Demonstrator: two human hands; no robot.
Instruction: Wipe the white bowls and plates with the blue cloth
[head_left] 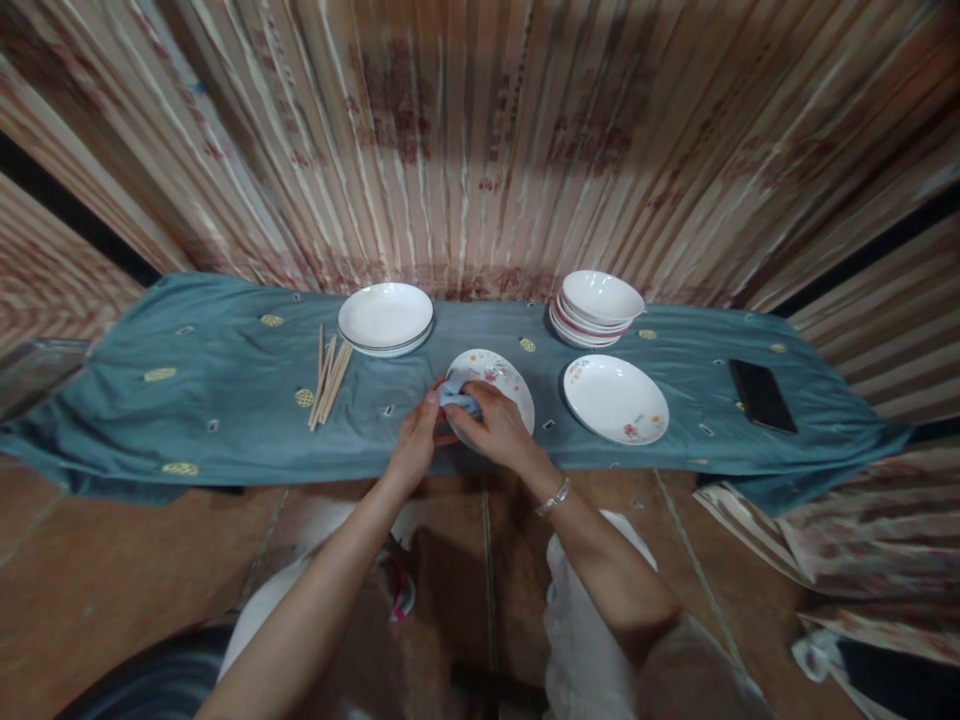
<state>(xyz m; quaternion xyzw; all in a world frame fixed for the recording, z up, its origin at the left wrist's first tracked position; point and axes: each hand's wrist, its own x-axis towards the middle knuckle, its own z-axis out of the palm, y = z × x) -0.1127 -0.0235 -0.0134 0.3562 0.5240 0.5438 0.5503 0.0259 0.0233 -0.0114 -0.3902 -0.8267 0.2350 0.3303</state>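
Observation:
A white plate with a floral pattern point(510, 378) is in front of me near the table's front edge. My left hand point(417, 432) grips its left rim, thumb on top and fingers underneath. A light blue cloth point(459, 396) is bunched under my right hand point(495, 425), whose fingers press it against the plate near the left rim. The cloth lies close to my left thumb. To the right, another floral plate point(616, 400) lies flat on the tablecloth, apart from my hands.
A blue-green tablecloth point(247, 400) covers the long table. Chopsticks point(330, 385) and stacked plates point(385, 318) are at left. Stacked bowls point(596, 305) stand at the back right, and a black phone point(762, 395) lies far right. A pleated curtain point(465, 150) hangs behind.

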